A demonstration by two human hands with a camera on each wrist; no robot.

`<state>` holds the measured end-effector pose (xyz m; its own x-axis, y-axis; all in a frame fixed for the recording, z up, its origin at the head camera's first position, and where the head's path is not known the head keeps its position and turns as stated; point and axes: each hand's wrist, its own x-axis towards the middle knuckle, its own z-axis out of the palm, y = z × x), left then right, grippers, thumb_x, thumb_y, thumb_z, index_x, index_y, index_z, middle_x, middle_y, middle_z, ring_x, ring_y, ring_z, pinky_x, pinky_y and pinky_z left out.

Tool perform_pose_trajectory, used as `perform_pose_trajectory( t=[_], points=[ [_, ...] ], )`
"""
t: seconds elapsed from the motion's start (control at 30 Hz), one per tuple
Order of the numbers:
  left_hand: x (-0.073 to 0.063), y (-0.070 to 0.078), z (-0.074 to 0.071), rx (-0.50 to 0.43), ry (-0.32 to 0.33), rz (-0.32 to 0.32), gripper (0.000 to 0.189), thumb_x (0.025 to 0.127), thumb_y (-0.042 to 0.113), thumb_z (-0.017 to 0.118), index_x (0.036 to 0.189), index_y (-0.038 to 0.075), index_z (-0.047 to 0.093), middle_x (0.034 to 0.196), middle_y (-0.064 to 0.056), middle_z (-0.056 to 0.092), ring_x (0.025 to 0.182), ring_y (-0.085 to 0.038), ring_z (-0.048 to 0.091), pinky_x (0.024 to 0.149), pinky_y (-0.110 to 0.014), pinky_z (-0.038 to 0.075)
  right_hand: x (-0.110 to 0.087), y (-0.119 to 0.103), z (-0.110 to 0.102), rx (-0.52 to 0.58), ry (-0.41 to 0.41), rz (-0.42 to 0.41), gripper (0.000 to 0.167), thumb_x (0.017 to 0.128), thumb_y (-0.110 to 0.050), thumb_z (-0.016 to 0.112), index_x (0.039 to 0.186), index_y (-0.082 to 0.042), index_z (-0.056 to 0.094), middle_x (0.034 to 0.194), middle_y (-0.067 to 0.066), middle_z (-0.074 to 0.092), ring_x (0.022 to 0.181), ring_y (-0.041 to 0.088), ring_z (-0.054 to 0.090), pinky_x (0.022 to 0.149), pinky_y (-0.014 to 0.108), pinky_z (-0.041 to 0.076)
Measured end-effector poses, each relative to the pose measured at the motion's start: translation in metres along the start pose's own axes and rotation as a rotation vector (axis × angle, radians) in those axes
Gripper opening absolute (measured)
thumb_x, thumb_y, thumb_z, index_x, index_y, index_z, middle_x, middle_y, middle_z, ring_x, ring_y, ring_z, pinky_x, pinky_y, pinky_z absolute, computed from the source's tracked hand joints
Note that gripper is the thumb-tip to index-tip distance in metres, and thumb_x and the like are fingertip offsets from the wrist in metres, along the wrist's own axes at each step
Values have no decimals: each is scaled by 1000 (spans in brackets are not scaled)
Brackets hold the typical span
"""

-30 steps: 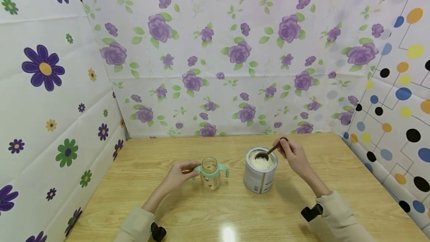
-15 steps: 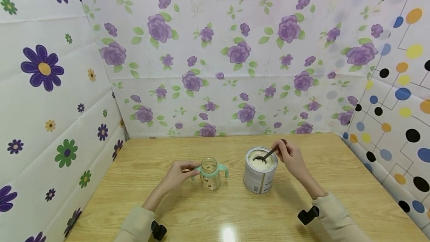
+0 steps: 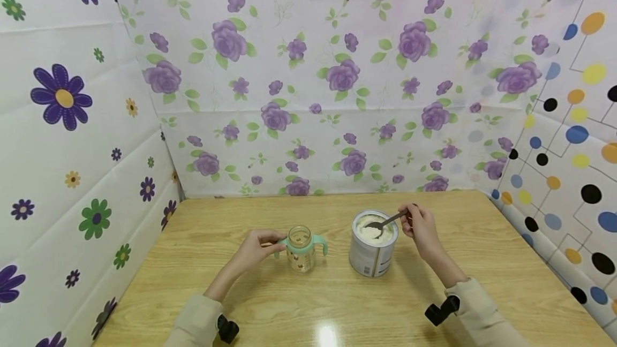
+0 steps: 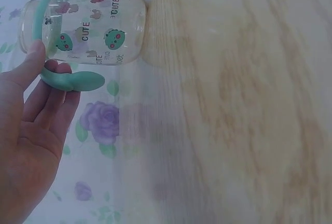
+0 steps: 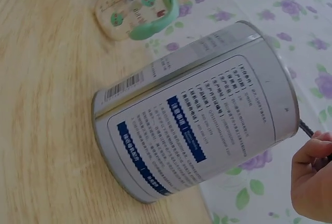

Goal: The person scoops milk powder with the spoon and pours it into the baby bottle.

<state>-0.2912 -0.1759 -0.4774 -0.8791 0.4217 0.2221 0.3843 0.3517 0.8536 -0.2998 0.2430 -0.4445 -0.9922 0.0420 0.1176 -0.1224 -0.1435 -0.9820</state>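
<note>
A clear baby bottle (image 3: 301,256) with a mint-green collar and two side handles stands upright and uncapped on the table. My left hand (image 3: 257,250) pinches its left handle (image 4: 72,80) between thumb and fingers. To the right stands an open milk powder can (image 3: 373,253), its pale powder (image 3: 370,231) showing near the rim. My right hand (image 3: 421,229) holds a dark spoon (image 3: 392,218) by the handle, its bowl down at the powder. In the right wrist view the can (image 5: 202,110) hides most of the spoon, and only part of the hand (image 5: 314,180) shows.
The wooden table (image 3: 270,309) carries the bottle and the can, with a gap between them. A flowered sheet (image 3: 313,95) hangs behind, with patterned sheets (image 3: 72,149) at the left and right. Black wrist cameras (image 3: 227,330) sit on both sleeves.
My right hand has shifted slightly, tilting the spoon's handle lower toward the right while its bowl stays in the can. The left hand and bottle have hardly moved.
</note>
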Motion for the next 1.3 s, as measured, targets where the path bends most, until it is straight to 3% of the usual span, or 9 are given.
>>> perform_pose_trajectory(
  t=[0.1,0.23,0.37,0.67,0.93,1.13,1.3],
  points=[
    [0,0,0,6,-3,4,32,87,24,71,115,8,71,114,-11,70,95,-12,67,84,-26,57,0,-3,-2,103,12,66,33,107,-19,32,93,-4,57,66,-3,52,48,2,41,40,15,33],
    [0,0,-1,-2,-1,-7,32,87,24,71,116,8,71,114,-11,70,96,-14,66,85,-26,57,-1,-3,-4,116,25,83,32,107,-20,31,94,-5,56,66,-5,53,49,2,41,40,15,33],
    [0,1,-1,-1,1,-12,33,87,25,71,116,9,71,114,-11,70,96,-14,66,85,-27,57,-3,-3,-5,88,37,35,31,107,-24,33,96,-5,55,67,-5,52,50,2,41,41,14,33],
    [0,2,-1,11,-5,-18,32,88,24,71,116,10,71,115,-11,70,98,-17,66,85,-27,57,-5,-7,-4,150,49,-50,30,107,-25,37,92,-8,57,69,-3,54,50,2,43,41,13,33],
    [0,3,-2,14,-2,-14,31,87,24,71,115,9,71,114,-11,70,99,-21,66,84,-26,57,-6,-6,-3,32,103,-113,33,106,-30,39,94,-5,57,69,-4,55,51,2,45,43,14,36],
    [0,2,-1,24,-3,-9,30,87,25,71,114,11,71,114,-10,70,97,-18,66,85,-27,57,-7,-9,-3,113,80,-185,33,104,-31,43,91,-6,60,67,-5,57,50,2,46,42,13,35],
    [1,0,-1,29,0,-8,30,87,25,71,114,11,72,114,-10,70,97,-16,66,85,-27,57,-8,-12,-6,253,25,-141,32,105,-27,43,91,-6,62,68,-3,57,51,2,45,42,12,34]
  ],
)
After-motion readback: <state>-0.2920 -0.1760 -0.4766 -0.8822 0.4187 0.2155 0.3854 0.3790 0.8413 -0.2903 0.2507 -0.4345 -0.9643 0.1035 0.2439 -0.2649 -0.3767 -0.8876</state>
